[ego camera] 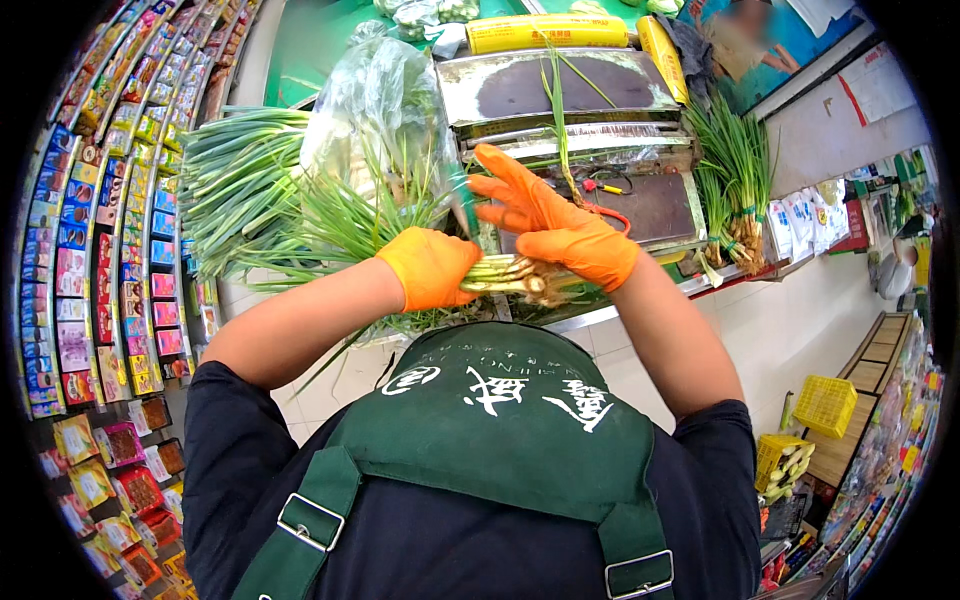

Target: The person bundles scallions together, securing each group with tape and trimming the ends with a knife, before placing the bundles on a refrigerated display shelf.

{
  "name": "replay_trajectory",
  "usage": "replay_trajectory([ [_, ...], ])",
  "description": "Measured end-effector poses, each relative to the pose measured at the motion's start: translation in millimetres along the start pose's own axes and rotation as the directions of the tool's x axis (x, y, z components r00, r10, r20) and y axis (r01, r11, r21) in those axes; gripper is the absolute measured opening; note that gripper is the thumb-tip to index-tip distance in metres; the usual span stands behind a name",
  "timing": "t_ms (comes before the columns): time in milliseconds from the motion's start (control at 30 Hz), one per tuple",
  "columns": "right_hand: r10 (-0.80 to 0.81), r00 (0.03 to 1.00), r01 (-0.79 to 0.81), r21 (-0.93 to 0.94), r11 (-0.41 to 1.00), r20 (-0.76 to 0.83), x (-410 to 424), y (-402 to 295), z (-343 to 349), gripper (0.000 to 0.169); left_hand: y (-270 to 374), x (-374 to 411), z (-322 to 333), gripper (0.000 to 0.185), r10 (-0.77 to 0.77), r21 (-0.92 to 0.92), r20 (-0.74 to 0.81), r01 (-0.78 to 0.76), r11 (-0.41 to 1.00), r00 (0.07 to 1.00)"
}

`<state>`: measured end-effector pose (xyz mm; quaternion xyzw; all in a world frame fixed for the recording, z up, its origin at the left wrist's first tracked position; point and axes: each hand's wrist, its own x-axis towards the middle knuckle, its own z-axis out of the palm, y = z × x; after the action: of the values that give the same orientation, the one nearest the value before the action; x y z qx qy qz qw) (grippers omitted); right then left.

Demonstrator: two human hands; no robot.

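My left hand [433, 268], in an orange rubber glove, is closed around a bunch of green onions [495, 276]; their leaves fan out to the left and their roots point right. Over the root end is my right hand [559, 225], also gloved, with its fingers spread. A blurred green strip [463, 202] runs between the hands; whether the right fingers touch it I cannot tell. Beyond the hands, a loose green stalk [559, 112] lies across a wrapping machine [555, 84], near red-handled scissors [611, 214].
Thick leeks [240, 187] are piled at the left beside a clear plastic bag [375, 97]. Tied green onion bunches [742, 187] stand at the right. Yellow film rolls [547, 33] lie at the back. Packaged goods fill shelves [105, 225] on the left. The counter's metal edge [585, 319] is close to me.
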<state>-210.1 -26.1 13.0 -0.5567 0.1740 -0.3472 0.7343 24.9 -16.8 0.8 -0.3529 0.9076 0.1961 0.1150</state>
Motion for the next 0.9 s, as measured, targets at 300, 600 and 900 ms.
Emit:
replay_trajectory([
  [300,0.174,0.975,-0.211,-0.795,0.569,-0.134,24,28,-4,0.074,-13,4,16,0.060,-0.151,0.158,0.150,0.127,0.979,0.977],
  [600,0.229,0.965,-0.251,-0.693,0.676,-0.126,47,28,9,0.072,-7,3,12,0.059,-0.107,0.160,0.009,0.104,0.982,0.994],
  [900,0.344,0.882,-0.229,0.343,0.911,-0.324,39,30,46,0.060,-39,12,21,0.033,-0.104,0.095,-0.175,0.122,0.988,0.979],
])
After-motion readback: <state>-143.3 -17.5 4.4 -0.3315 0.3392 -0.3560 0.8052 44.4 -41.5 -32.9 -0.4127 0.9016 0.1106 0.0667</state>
